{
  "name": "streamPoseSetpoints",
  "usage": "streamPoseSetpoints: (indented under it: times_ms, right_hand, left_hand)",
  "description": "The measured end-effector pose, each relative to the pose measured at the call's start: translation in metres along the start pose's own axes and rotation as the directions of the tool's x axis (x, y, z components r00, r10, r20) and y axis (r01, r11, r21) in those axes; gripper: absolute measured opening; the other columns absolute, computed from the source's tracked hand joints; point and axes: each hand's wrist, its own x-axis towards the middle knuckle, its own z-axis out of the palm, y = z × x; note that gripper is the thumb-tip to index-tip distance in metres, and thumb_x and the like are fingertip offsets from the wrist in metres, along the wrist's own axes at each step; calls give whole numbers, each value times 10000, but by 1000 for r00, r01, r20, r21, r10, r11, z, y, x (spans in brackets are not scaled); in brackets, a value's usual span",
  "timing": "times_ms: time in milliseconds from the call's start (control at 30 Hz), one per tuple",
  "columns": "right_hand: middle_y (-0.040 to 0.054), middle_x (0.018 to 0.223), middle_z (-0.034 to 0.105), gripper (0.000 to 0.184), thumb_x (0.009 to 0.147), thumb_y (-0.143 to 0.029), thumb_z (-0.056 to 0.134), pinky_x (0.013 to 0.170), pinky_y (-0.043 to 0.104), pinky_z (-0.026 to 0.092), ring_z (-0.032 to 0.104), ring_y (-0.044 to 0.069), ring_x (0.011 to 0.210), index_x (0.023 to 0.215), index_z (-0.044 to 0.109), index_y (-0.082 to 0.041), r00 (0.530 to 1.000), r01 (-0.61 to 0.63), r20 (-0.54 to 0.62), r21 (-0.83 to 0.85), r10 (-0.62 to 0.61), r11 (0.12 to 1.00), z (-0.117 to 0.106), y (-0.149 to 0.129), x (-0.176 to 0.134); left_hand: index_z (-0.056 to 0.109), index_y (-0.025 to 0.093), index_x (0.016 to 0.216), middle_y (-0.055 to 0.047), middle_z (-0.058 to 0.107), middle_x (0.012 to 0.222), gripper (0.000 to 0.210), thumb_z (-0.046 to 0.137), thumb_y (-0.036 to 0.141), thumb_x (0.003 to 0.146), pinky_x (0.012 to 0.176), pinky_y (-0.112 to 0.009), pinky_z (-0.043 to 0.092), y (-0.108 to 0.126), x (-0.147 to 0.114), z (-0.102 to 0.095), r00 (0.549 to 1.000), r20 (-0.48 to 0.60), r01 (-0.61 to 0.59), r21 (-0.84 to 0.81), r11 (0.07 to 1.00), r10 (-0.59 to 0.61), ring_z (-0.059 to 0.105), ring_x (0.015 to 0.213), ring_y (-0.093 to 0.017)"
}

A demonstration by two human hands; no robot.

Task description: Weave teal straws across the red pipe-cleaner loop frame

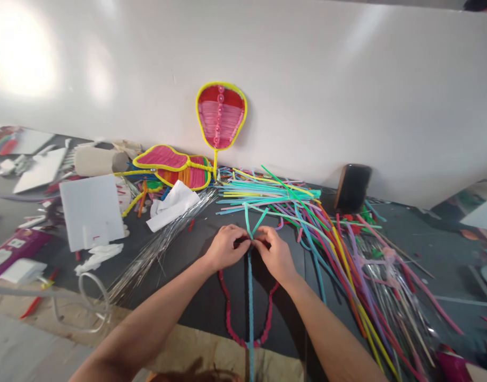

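My left hand (228, 246) and my right hand (275, 254) meet over the dark tabletop, thumbs and fingertips pinched together. Between them they hold the crossing of light green pipe cleaners (247, 218), whose two free ends stick up in a V. Below the fingertips a twisted blue pipe cleaner stem (250, 302) runs straight down towards me. A crimson fuzzy loop (228, 318) curves under both wrists and joins the blue stem at its bottom; its upper part is hidden by my hands.
Coloured pipe cleaners (342, 265) spread to the right, with a bundle (267, 191) behind my hands. A phone (352, 188) leans on the white wall. Finished pink-and-yellow shapes (221, 114), metal wires (163, 239), crumpled paper (173, 204) and a white card (92, 212) lie behind and left.
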Motion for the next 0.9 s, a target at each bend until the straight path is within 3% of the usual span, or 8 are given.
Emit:
streamPoseSetpoints:
  times_ms: [100,233,333,500,633,767,900]
  right_hand:
    - [-2,775,688,356,812,-267,565,729,291,486,647,166,728,1164,543,-221,997,-30,69,79,25,996,-2,-3,2]
    - [8,809,680,173,800,-305,589,711,277,485,631,164,739,939,640,-215,996,-13,89,126,2,992,-5,-4,5]
    - [10,772,671,119,811,-311,573,710,286,480,621,169,739,792,638,-212,995,11,94,69,-17,998,-11,-5,6]
    - [27,849,680,73,822,-212,566,848,347,445,607,178,850,775,621,-228,961,237,172,-89,-219,968,-25,-1,4]
    - [25,859,679,121,852,-164,525,866,356,431,591,175,865,802,615,-227,893,376,313,-128,-322,918,-33,9,1]
    - [36,918,681,140,876,-174,500,816,337,451,579,181,901,838,622,-229,864,426,351,-126,-361,896,-36,16,-2]
    - [37,927,685,129,875,-178,510,827,348,454,578,182,898,839,623,-230,869,440,317,-141,-381,887,-35,18,-3]
  left_hand:
    - [628,202,737,-9,661,773,198,523,325,852,783,-303,427,1,1,-2,1000,0,2,-63,998,-2,589,816,-163]
    - [608,198,638,1,633,690,263,503,285,863,728,-272,424,2,3,-2,999,-20,29,-89,996,-31,577,752,-144]
    - [579,196,591,4,606,638,288,490,268,856,688,-269,425,4,4,-3,998,-35,56,-65,996,-58,562,709,-143]
    - [608,206,579,-9,687,804,176,585,219,752,870,-431,364,1,1,-9,960,-177,241,115,964,-219,528,961,-227]
    - [604,203,523,-20,681,879,178,611,194,701,849,-496,321,-3,-4,-8,941,-245,290,229,929,-233,462,1015,-275]
    - [588,194,492,-45,652,921,209,629,216,695,796,-489,319,-7,-7,-6,947,-244,284,331,900,-209,423,1030,-308]
    - [558,192,518,-51,609,821,323,649,411,737,772,-457,342,-6,-9,-19,960,-177,273,420,866,-217,465,932,-287]
